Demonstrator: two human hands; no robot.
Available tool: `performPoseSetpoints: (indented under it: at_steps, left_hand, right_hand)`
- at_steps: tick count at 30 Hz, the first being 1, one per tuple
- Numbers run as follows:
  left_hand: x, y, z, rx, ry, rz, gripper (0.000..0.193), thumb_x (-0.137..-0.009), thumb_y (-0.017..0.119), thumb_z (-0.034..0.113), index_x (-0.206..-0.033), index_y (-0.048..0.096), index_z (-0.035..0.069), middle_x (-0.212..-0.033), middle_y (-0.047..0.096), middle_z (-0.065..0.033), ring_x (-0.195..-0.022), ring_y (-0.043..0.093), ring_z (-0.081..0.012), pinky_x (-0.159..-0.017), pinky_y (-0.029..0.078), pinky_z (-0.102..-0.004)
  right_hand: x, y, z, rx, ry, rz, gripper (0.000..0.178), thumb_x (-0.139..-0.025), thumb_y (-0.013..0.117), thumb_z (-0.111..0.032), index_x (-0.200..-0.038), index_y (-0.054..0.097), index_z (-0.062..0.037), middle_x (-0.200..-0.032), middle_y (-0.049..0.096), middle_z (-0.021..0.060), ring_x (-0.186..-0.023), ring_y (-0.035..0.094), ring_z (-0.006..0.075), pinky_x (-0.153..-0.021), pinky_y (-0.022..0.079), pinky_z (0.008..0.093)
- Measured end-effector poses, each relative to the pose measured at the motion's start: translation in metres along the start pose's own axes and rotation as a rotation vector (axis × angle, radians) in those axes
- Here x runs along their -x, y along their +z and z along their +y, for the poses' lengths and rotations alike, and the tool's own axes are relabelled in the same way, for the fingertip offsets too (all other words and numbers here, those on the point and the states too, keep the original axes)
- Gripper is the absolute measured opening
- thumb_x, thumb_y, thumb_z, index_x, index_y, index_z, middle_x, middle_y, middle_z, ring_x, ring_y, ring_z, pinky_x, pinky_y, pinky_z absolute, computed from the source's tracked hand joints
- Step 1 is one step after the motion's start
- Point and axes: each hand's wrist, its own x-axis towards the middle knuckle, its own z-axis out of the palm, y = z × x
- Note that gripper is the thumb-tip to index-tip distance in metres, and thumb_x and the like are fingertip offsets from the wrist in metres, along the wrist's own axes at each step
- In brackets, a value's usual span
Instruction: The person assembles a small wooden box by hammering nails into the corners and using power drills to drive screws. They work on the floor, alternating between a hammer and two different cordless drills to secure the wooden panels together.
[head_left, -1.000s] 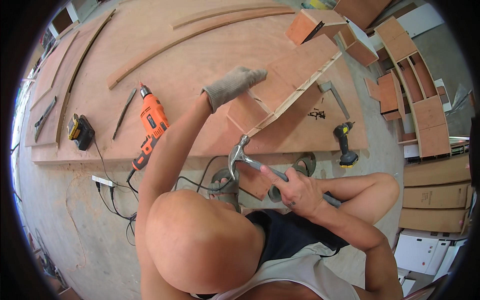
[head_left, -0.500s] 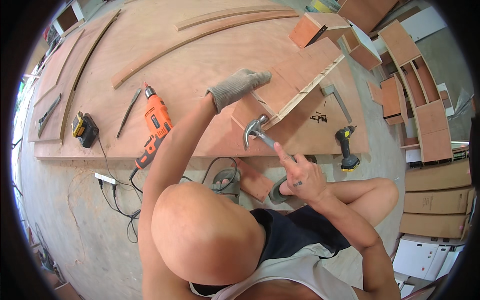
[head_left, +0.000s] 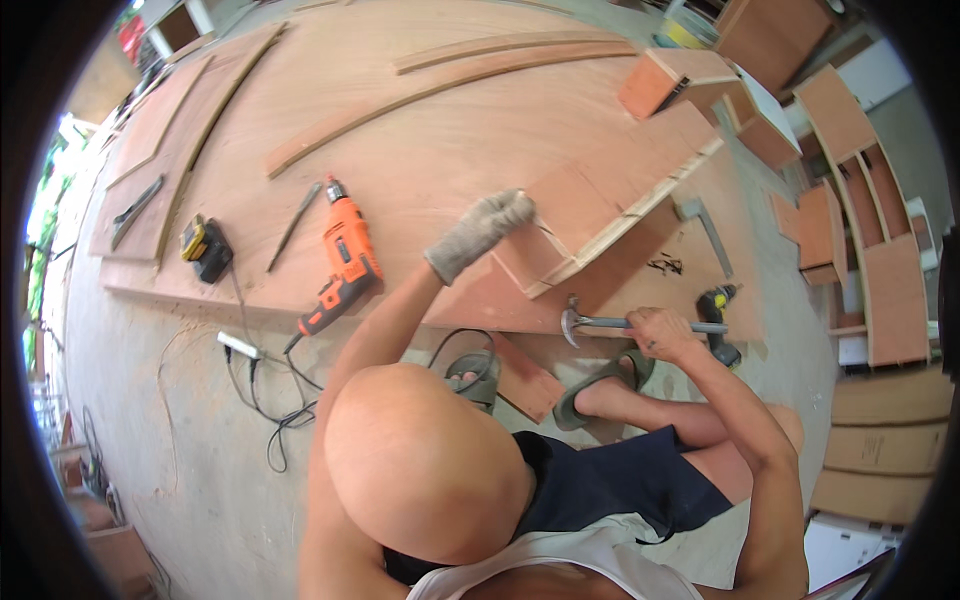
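A box of pinkish plywood (head_left: 612,180) with pale edges lies tilted on a large plywood sheet (head_left: 420,140). In its grey work glove, my left hand (head_left: 480,234) has its fingers curled round the box's left corner. My bare right hand (head_left: 660,334) grips a claw hammer (head_left: 602,322) by its metal handle. The hammer lies level near the sheet's front edge, below the box, its head pointing left and clear of the box. Dark screws (head_left: 665,265) sit in a small heap right of the box, beside a metal square (head_left: 714,242).
An orange corded drill (head_left: 350,245) and a slim dark tool (head_left: 295,226) lie on the left, near a battery (head_left: 207,250). A cordless drill (head_left: 716,312) is close to the hammer's handle end. Cables run from a power strip (head_left: 238,345). Cabinets (head_left: 893,285) stand at right.
The hammer has come away from the box, down and to the right, and turned level. My left hand has drawn back from the box's top to its corner. The whole view has shifted slightly.
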Motion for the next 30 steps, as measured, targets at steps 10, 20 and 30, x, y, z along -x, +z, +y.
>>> performPoseSetpoints:
  at_steps: [10, 20, 30]
  left_hand:
    - [0.004, -0.004, -0.012, 0.209, -0.102, -0.059, 0.063, -0.094, 0.074, 0.048, -0.137, 0.064, 0.003, -0.128, 0.069, -0.0037, -0.124, 0.058, -0.015, -0.111, 0.041, -0.0327]
    - [-0.003, -0.005, -0.017, 0.239, -0.138, -0.057, 0.057, -0.091, 0.078, 0.045, -0.129, 0.068, 0.003, -0.12, 0.071, -0.0026, -0.117, 0.06, -0.0135, -0.107, 0.043, -0.0323]
    - [0.003, -0.004, -0.008, 0.217, -0.156, -0.045, 0.061, -0.091, 0.078, 0.045, -0.133, 0.066, 0.002, -0.124, 0.07, -0.0041, -0.118, 0.06, -0.0137, -0.106, 0.044, -0.0322]
  right_hand:
    - [-0.032, -0.027, -0.028, -0.001, -0.191, 1.057, 0.047, -0.09, 0.072, -0.035, -0.118, 0.061, 0.0024, -0.12, 0.061, 0.0229, -0.119, 0.058, 0.0422, -0.097, 0.05, 0.0496]
    - [-0.097, -0.056, -0.126, -0.09, 0.083, 1.212, 0.064, -0.096, 0.065, -0.037, -0.135, 0.05, 0.0113, -0.142, 0.049, 0.0274, -0.136, 0.04, 0.0543, -0.106, 0.036, 0.0667]
    - [-0.102, -0.047, -0.139, -0.25, 0.09, 1.253, 0.066, -0.083, 0.076, -0.015, -0.139, 0.049, 0.0092, -0.147, 0.047, 0.0271, -0.14, 0.036, 0.0552, -0.113, 0.031, 0.0681]
